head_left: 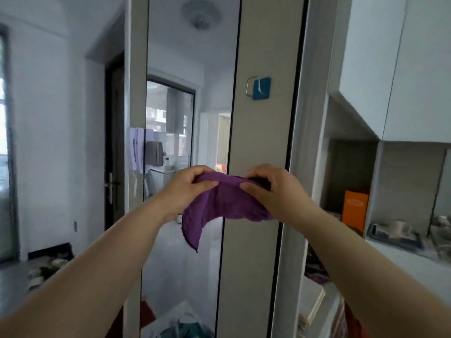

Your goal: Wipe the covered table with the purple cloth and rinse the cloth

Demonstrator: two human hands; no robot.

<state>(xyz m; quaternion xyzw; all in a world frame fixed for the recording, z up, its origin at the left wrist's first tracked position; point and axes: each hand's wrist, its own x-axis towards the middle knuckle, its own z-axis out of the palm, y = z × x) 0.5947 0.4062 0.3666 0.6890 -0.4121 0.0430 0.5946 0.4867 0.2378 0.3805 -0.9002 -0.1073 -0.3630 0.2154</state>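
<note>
holding a purple cloth (224,203) up at chest height, left hand (189,185) and right hand (271,189) each pinching its top edge, corner drooping, blue wall hook (261,88) above

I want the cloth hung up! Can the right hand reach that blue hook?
Probably yes. The blue hook sits on the panel just above the right hand, nothing between them, though its fingers hold the purple cloth.
</note>
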